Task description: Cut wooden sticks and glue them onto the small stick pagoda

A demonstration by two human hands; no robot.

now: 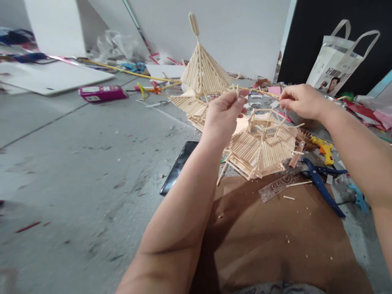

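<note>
My left hand (223,115) is closed in a pinch on a short wooden stick (238,90), its tip upright above the fingertips. To the right, my right hand (301,101) hovers with fingers pressed together; whatever they may hold is too small to make out. Below both hands is a many-sided roof model (245,145) of pale wooden sticks, with an open frame of sticks on top. Behind my left hand rises a pointed stick roof (203,73) with a spire. Part of the stick work there is hidden by my left hand.
Brown paper (275,241) lies in front, with a clear ruler (277,188) and a blue-handled cutting tool (321,188). A yellow glue gun (325,150) is at right, a dark phone (179,168) at left. Farther off are a purple package (102,93) and a white bag (329,65).
</note>
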